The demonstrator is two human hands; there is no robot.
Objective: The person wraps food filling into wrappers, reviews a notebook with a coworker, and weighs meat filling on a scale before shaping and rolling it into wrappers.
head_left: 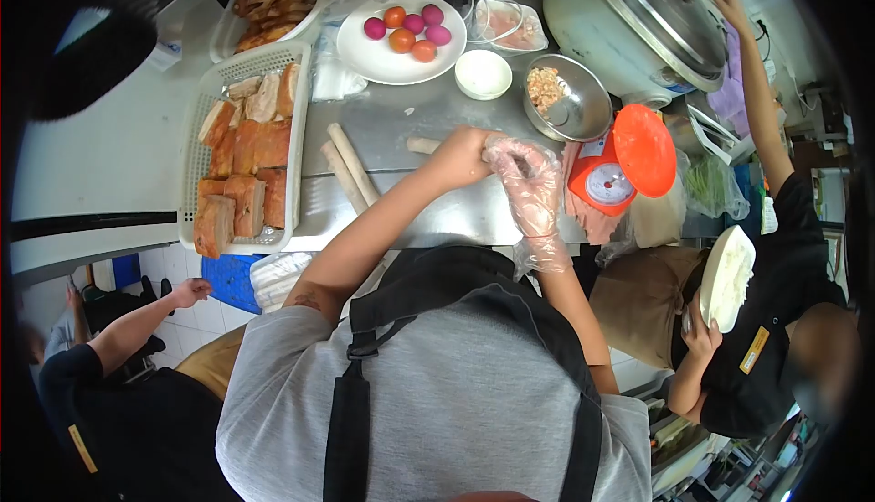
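Observation:
My left hand [458, 159] is bare, its fingers closed at the fingertip end of a clear plastic glove [530, 194]. That glove covers my right hand [529, 174] down past the wrist. The two hands meet above the steel counter; wrinkled plastic hides how the right fingers are bent. Just left of my left hand, a short wooden stick [422, 144] pokes out, partly hidden by the hand. Two more wooden sticks [350, 160] lie side by side on the counter. A steel bowl [588, 92] of chopped pinkish filling stands beyond my right hand.
An orange dial scale [603, 185] is right of my glove. A white plate [360, 57] of red and purple balls and a small bowl [483, 75] sit behind. A basket [193, 169] of roast meat is left, a large cooker [583, 23] back right. Co-workers flank me; one holds a dish [722, 274].

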